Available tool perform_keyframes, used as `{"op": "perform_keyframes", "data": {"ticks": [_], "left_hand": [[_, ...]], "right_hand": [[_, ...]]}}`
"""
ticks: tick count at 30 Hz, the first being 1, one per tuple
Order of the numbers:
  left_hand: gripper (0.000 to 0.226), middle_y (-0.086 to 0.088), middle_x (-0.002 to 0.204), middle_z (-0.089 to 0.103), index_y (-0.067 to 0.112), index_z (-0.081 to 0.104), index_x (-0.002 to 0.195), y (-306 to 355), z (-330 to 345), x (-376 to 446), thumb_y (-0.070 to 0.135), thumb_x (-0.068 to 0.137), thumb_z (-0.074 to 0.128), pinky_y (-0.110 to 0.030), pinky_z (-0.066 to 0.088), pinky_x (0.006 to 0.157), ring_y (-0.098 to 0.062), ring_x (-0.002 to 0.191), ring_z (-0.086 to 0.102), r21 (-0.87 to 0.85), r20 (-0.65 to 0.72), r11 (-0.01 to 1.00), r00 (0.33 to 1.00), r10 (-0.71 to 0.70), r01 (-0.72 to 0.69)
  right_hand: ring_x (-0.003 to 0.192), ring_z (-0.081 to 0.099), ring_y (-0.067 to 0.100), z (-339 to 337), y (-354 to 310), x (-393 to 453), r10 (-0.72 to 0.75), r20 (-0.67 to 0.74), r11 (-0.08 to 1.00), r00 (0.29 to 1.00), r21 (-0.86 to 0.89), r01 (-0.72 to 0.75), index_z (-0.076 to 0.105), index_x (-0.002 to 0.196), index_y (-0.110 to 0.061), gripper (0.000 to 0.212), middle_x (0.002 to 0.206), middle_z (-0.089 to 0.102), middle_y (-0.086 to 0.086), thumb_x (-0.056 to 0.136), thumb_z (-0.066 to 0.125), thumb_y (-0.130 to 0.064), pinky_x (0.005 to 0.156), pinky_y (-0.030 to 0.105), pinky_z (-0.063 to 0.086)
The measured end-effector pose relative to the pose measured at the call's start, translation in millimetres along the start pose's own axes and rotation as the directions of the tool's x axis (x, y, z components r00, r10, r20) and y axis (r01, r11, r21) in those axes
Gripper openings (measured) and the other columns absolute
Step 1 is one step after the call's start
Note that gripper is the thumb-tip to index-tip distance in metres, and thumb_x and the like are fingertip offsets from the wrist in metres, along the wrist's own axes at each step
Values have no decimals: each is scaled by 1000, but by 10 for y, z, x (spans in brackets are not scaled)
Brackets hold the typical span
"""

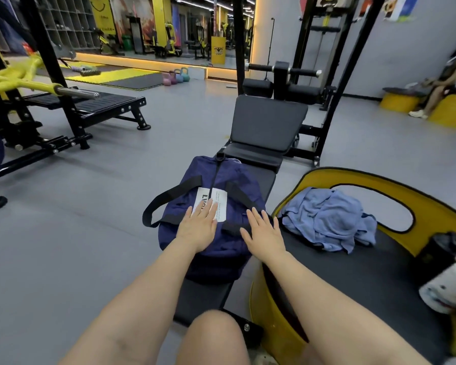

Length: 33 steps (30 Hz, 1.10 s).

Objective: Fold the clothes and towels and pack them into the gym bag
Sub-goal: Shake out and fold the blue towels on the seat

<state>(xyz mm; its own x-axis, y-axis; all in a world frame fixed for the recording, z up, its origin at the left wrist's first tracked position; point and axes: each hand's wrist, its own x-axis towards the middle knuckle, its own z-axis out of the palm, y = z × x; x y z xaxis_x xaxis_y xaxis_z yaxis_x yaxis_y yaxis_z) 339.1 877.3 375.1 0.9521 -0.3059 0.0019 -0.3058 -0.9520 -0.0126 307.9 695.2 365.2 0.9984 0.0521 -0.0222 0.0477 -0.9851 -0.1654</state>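
**Both palms flat on a zipped gym bag**

A black strap handle (169,200) loops off to the left of the left hand (198,227). That hand lies flat on the navy gym bag (216,206), fingers straight and together, holding nothing; its fingertips cover the near edge of a white tag (216,200). The bag sits on a black bench (258,177), and its contents cannot be seen. Just right of it, the right hand (263,231) also rests open on the bag, fingers spread, over the second strap. Further right, a crumpled blue towel (327,219) lies unfolded on a yellow-rimmed black platform (379,272).
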Motion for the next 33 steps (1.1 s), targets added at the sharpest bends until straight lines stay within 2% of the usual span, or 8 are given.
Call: {"op": "perform_keyframes", "data": {"ticks": [6,13,20,25,33], "left_hand": [[54,-1,160,-1,15,2,152,419,-355,-115,32,104,17,-40,6,119,-19,147,2,-12,-88,993,990,113,-114],[53,-1,160,-2,16,0,152,1059,-698,-208,30,104,18,-40,5,118,-19,147,1,2,-123,965,958,259,-261],[53,0,160,-6,19,-4,152,1668,-1016,-194,32,105,14,-39,3,118,-17,147,-2,103,-153,923,911,383,-370],[54,1,160,-7,18,-4,152,2114,-1213,-140,35,104,14,-38,2,117,-16,147,-2,112,-175,913,897,406,-391],[57,0,160,-7,18,-7,152,2628,-1245,29,40,104,13,-38,2,118,-16,147,-4,121,-150,927,917,371,-355]], "right_hand": [[148,-3,20,-372,425,-521,121,-51,993,991,-2,-122,2,154,-20,62,161,-2,-2,102,23,-47,118,42,-2],[148,-6,17,-711,908,-1052,234,-78,972,969,-15,-235,-2,154,-20,65,161,-4,-2,102,21,-50,118,42,-3],[148,-2,17,-1062,1429,-1399,281,-116,956,952,-49,-288,1,154,-18,65,161,-1,0,102,25,-48,119,42,-1],[148,7,19,-1340,1756,-1527,281,-126,956,952,-54,-289,3,154,-18,65,161,5,0,101,26,-49,119,44,6],[148,7,17,-1565,2309,-1560,248,-154,969,957,13,-249,6,154,-19,66,161,6,-1,101,27,-51,118,42,4]]}}
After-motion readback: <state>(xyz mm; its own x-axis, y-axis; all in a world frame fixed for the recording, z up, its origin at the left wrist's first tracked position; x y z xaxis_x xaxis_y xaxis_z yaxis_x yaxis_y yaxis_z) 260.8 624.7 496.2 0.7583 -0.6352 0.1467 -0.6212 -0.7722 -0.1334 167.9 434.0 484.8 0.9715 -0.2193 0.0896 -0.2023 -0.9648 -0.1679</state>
